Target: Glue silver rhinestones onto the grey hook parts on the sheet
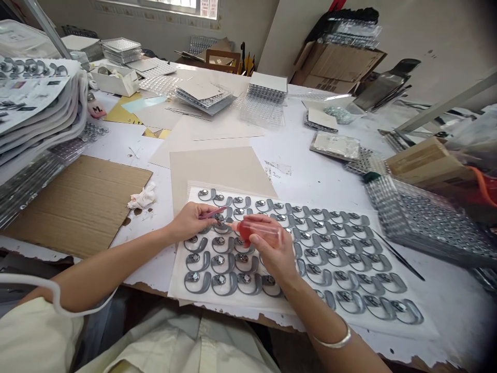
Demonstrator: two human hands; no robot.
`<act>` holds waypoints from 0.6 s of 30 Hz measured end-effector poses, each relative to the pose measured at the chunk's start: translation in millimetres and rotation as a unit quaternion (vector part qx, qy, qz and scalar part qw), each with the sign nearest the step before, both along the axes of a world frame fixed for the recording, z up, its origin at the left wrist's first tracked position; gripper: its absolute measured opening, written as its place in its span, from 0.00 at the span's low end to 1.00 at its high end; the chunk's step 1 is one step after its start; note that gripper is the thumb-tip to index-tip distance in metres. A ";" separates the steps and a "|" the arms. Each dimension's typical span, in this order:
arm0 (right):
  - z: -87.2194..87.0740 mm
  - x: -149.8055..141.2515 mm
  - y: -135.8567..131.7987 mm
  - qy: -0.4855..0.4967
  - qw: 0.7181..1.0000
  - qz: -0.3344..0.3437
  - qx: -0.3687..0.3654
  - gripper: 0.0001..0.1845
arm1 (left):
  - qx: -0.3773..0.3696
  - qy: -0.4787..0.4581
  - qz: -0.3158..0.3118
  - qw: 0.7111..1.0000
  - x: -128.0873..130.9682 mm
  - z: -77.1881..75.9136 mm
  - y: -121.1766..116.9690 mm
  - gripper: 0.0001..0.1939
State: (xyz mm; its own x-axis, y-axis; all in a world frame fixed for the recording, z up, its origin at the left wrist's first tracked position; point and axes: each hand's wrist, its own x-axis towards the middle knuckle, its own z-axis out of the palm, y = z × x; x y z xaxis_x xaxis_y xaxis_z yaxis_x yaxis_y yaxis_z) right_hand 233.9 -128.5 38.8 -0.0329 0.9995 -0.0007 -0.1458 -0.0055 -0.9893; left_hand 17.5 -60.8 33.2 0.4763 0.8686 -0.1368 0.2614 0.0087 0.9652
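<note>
A person at a white worktable brings both hands together over rows of grey curved pieces. The left hand, its grip narrow, pinches pink tweezers; whether its fingers also steady the studded piece just beside their tips, I cannot tell. The right hand is curled around a clear bottle with a red end, laid nearly flat, apparently so its thin nozzle can meet that same piece from the side opposite the tweezers. The pieces sit spaced on a white sheet beneath both hands, probably to keep each reachable without nudging its neighbours. Beyond the left hand's outer side lies a crumpled tissue, perhaps kept close for wiping; a slim dark tool rests well to the right hand's right.
</note>
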 end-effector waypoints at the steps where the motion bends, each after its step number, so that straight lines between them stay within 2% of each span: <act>1: 0.1 -0.1 0.3 -0.001 1.000 0.002 0.000 0.20 | 0.000 0.000 -0.001 1.000 -0.1 -0.2 0.0 0.19; 11: 3.5 -2.6 0.4 -0.029 0.999 0.011 0.014 0.20 | 0.000 0.002 -0.008 1.000 -1.5 -3.9 0.6 0.21; 18: 2.4 -1.4 -0.4 -0.118 0.991 0.001 0.064 0.20 | 0.003 0.004 -0.008 1.000 -1.9 -5.6 0.7 0.21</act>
State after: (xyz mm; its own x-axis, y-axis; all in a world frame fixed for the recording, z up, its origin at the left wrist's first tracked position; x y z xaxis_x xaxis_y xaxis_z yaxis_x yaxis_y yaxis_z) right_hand 232.5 -129.0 41.2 -0.0487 0.9918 0.1180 0.0904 0.1220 -0.9884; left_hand 15.7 -60.1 27.5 0.4895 0.8614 -0.1357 0.2698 -0.0016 0.9629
